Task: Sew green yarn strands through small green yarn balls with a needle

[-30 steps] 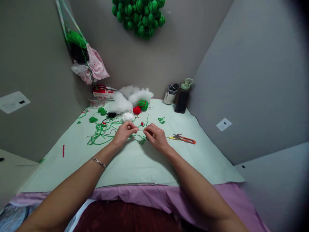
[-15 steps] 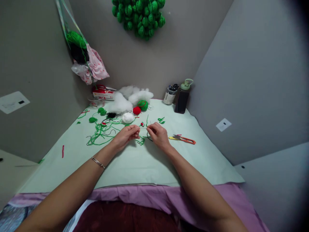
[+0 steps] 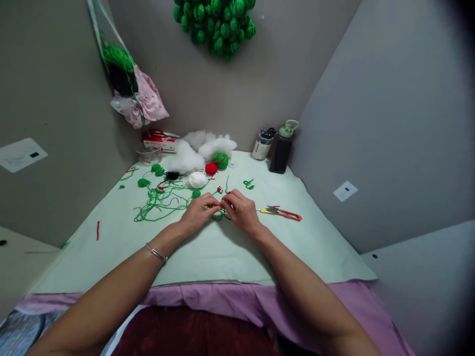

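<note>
My left hand (image 3: 200, 211) and my right hand (image 3: 241, 211) meet over the table, both closed in a pinch with fingertips nearly touching. A thin strand of yarn runs between them, mostly hidden by the fingers. Beneath the fingertips lie a loop of green yarn (image 3: 218, 216) and a dark curved strand. Just beyond them sits a small red, white and green crocheted piece (image 3: 219, 190). A green yarn tail (image 3: 227, 184) lies near my right hand. To its right are orange-handled thread snips (image 3: 289, 214) and a yellow-handled tool (image 3: 264, 211), perhaps a crochet hook.
Tangled green yarn (image 3: 156, 212) spreads to the left. Behind are a white yarn ball (image 3: 198, 179), a red ball (image 3: 211, 168), a green ball (image 3: 221, 160) and white stuffing (image 3: 189, 157). A bottle (image 3: 282, 153) and a pen holder (image 3: 261, 148) stand at the back right.
My hands have come together, closing the gap that the thin strand spanned. My left hand moved right; my right hand shifted slightly left. A green ball left of them is now uncovered.
</note>
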A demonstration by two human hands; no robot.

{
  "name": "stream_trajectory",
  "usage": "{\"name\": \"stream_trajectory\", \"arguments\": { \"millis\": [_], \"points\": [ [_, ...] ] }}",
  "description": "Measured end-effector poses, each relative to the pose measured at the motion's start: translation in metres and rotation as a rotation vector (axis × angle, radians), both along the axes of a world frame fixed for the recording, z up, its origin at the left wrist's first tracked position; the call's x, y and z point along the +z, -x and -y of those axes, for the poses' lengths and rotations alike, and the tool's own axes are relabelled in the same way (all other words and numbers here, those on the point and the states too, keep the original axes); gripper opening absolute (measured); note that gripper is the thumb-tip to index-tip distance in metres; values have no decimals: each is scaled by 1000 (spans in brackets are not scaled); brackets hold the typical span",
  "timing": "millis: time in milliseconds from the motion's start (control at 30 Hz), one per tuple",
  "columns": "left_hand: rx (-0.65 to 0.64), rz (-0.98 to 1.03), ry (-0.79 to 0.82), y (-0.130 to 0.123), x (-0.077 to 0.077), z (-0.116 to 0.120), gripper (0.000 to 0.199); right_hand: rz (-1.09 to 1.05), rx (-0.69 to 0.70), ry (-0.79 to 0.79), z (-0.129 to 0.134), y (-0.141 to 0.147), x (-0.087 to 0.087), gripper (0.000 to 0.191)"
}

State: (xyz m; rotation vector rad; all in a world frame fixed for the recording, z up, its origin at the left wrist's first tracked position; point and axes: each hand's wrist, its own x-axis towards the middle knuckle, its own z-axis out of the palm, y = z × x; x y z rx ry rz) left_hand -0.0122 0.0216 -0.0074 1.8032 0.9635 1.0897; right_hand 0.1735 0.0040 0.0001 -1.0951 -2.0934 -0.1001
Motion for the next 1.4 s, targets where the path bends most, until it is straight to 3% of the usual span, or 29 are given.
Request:
{"name": "stream_trajectory", "arguments": {
  "millis": [167, 367, 767, 900, 1033, 1133, 1267, 1400],
  "points": [
    [42, 50, 61, 3, 1, -5, 17, -51, 24, 46, -1, 0, -1, 18],
    [-49, 348, 360, 3, 5, -4, 30, -109, 65, 75, -3, 1, -3, 19],
    [131, 545, 370, 11, 13, -11, 38, -122, 26, 138, -5, -7, 10, 17],
    [88, 419, 356, 13, 10, -13, 35, -176, 6, 112, -6, -9, 10, 16],
    [-59, 205, 421, 11, 3, -11, 31, -218, -18, 92, -7, -10, 7, 17],
    [-150, 186, 487, 9, 2, -9, 34, -226, -54, 100, -11, -13, 4, 17],
    [-184, 341, 547, 9, 10, -6, 38, -184, -96, 128, -14, -15, 0, 15],
    [-53, 554, 602, 8, 17, -6, 34, -26, -37, 96, -6, -6, -4, 16]
  ]
}}
